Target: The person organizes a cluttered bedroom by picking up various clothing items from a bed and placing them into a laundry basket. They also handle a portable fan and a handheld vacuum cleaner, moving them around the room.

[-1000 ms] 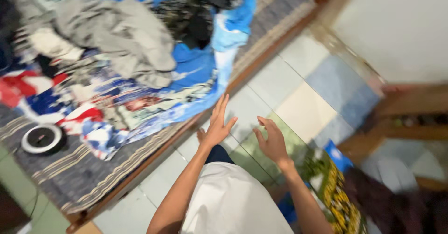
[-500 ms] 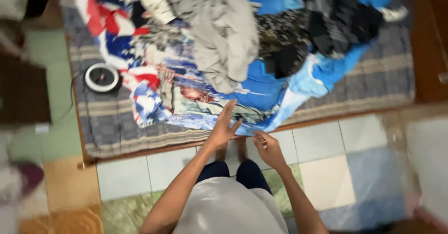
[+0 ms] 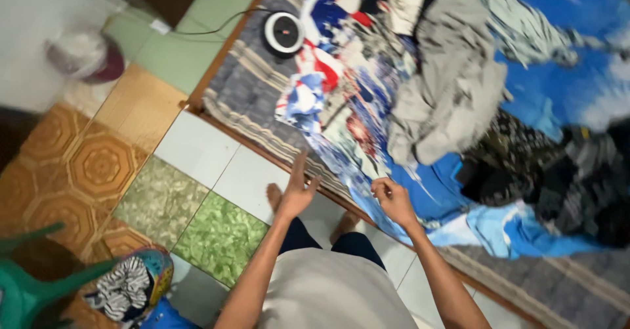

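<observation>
I stand barefoot on floor tiles at the edge of a low bed with a grey striped cover. My left hand is held up flat with fingers apart and holds nothing, just short of the bed's edge. My right hand is curled, its fingers close together over the edge of a blue patterned sheet; whether it grips the sheet is unclear. A grey garment lies on top of the pile of clothes on the bed.
A round white and black device with a cable sits at the bed's corner. Dark clothes lie at the right. A green plastic chair and a striped cloth in a colourful basket stand on the floor at lower left.
The view has swung left, so the bed now runs diagonally. My right hand has moved onto the edge of the blue sheet; my left hand stays raised and flat.
</observation>
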